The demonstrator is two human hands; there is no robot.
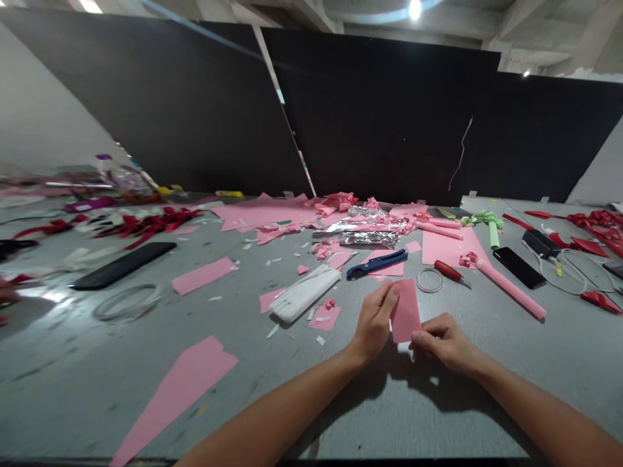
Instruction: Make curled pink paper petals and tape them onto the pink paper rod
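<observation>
A small rectangle of pink paper [405,312] is held upright between my two hands, above the grey table. My left hand [374,319] pinches its left edge near the top, thumb in front. At the lower right corner, my right hand [445,344] grips it between thumb and fingers. Just beyond the paper lie a blue stapler-like tool [377,264], a red-handled tool with a metal tip [451,273] and a clear ring [429,280]. To the left of my hands rests a long white case-like object [305,293].
Pink scraps and crinkled foil [372,237] are heaped by the black partition [389,117]. A pink paper tube [511,288], a black phone [519,267] and a charger with cable [541,243] lie right. Leftward are a black slab [124,266] and a large pink piece [187,389].
</observation>
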